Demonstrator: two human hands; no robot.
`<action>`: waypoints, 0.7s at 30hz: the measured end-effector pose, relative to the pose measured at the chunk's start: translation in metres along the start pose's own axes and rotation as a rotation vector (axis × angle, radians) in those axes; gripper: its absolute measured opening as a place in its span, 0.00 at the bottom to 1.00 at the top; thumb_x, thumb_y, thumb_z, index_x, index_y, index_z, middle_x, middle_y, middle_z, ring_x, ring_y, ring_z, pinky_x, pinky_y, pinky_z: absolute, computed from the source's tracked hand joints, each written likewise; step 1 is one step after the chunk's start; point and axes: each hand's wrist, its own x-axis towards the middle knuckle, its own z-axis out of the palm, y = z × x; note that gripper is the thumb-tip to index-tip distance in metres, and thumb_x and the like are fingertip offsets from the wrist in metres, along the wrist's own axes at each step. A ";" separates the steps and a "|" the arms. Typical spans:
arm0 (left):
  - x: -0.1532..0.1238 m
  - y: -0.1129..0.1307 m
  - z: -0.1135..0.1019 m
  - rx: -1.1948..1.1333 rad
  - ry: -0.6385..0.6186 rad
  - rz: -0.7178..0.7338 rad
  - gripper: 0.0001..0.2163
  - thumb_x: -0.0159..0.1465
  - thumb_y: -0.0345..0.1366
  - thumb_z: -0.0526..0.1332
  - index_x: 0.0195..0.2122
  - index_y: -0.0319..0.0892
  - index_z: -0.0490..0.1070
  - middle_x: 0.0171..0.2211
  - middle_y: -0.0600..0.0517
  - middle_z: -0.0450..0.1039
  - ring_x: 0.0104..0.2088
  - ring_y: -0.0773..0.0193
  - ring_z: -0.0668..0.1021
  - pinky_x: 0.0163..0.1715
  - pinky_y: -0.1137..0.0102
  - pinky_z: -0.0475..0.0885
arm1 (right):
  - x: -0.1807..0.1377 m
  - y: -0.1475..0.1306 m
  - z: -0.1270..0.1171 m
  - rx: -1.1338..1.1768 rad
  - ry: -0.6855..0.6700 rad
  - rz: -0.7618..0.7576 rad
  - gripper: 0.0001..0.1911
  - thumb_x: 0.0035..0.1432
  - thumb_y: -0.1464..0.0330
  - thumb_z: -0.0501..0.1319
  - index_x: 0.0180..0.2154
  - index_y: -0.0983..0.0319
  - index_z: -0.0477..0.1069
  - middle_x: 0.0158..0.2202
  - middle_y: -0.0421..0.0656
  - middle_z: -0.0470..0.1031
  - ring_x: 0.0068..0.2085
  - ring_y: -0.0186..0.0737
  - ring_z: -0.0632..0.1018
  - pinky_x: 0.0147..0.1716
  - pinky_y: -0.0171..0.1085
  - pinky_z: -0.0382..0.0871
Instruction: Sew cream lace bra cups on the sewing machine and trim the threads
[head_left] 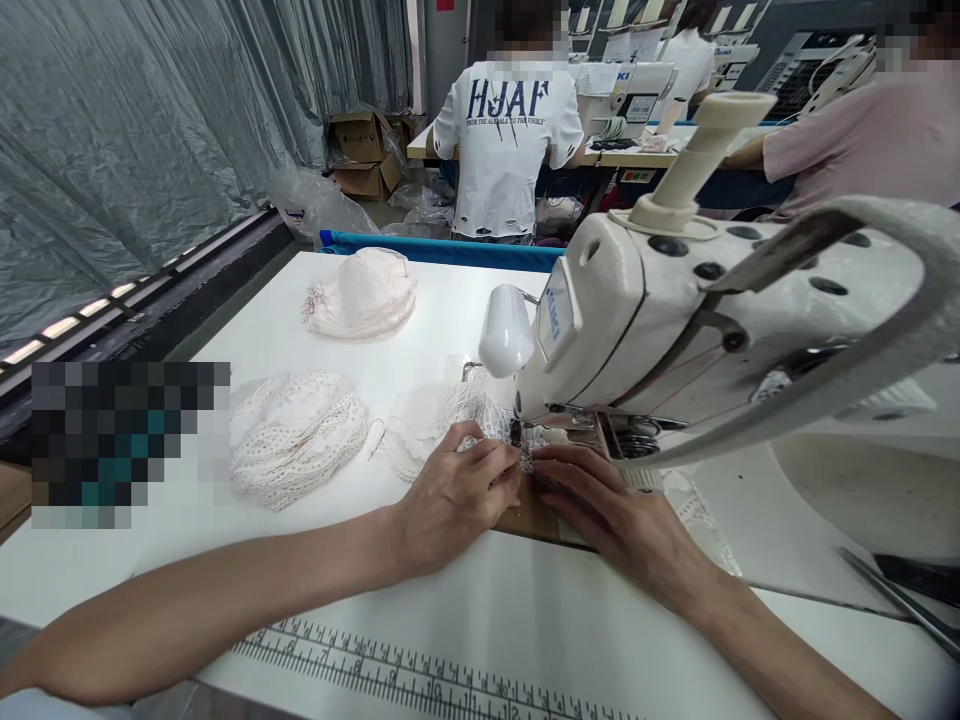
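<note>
A white sewing machine fills the right side, its needle area low at the left end of its head. White lace fabric runs under the presser foot. My left hand is closed on the lace just left of and in front of the foot, fingers curled. My right hand is at the lace just right of the foot, fingertips close together on its edge; part of its grip is hidden. More lace shows beyond the right hand, under the machine arm.
A lace bundle and a pale pink fabric piece lie on the white table. A printed ruler scale runs along the front edge. Scissors-like metal blades rest at right. A person in a white shirt sits ahead.
</note>
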 end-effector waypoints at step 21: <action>-0.001 -0.011 -0.023 -0.065 -0.143 -0.025 0.09 0.67 0.33 0.52 0.33 0.38 0.68 0.38 0.50 0.72 0.37 0.68 0.74 0.48 0.63 0.60 | 0.005 -0.002 0.003 -0.279 -0.054 -0.089 0.19 0.67 0.63 0.46 0.53 0.57 0.67 0.41 0.48 0.76 0.31 0.40 0.74 0.30 0.40 0.65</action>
